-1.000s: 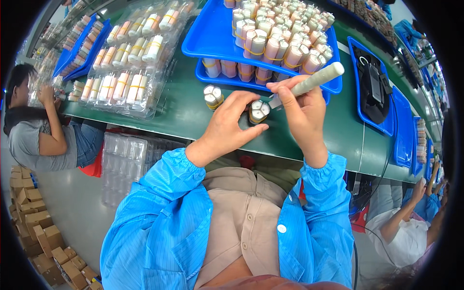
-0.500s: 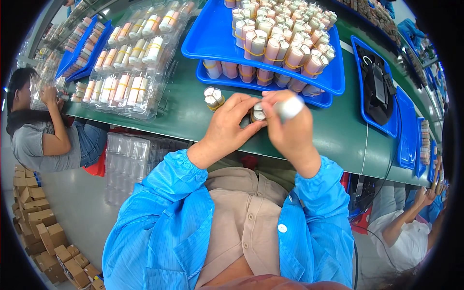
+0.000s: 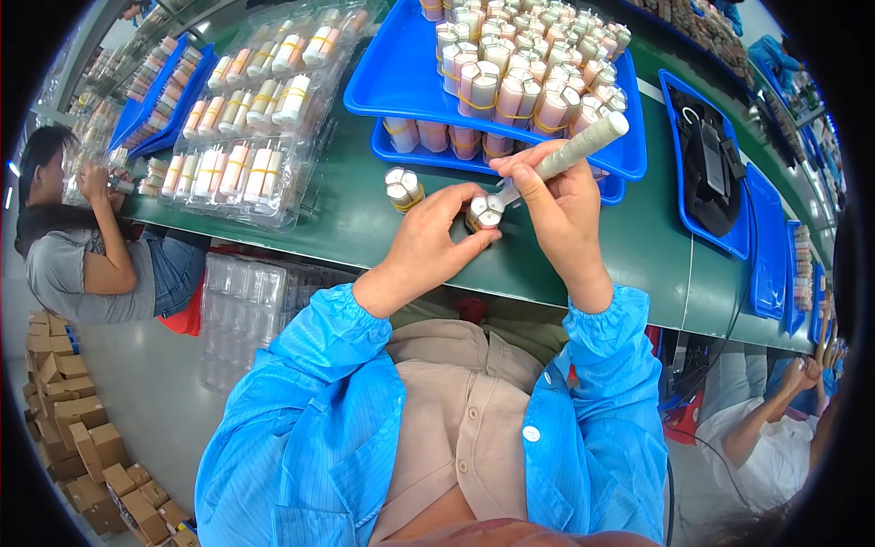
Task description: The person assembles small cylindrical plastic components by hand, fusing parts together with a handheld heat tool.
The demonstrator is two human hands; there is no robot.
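Observation:
My left hand [image 3: 424, 239] is closed around a bundle of white-ended battery cells [image 3: 486, 212] standing on the green table, its thumb and fingers on either side. My right hand [image 3: 563, 208] grips a tool [image 3: 583, 146] with a thick, pale, wrapped handle and a flat, light-coloured tip. The handle slants up to the right, while the tip reaches the top of the bundle; whether it touches the cell ends or sits just above, I cannot tell. Left of the held bundle stands another battery cell bundle [image 3: 403, 189], bound with a yellow band.
Beyond my hands, stacked blue trays [image 3: 365, 96] hold many banded bundles. Clear plastic trays [image 3: 301, 196] of cells lie to the left. At right, a blue tray [image 3: 743, 242] holds a black device [image 3: 715, 173] with a cable. Other people sit at both sides.
My right hand has moved slightly right and turned. The tool's handle, blurred and pointing upward before, now leans to the right with its tip visible at the bundle. My left hand has stayed put.

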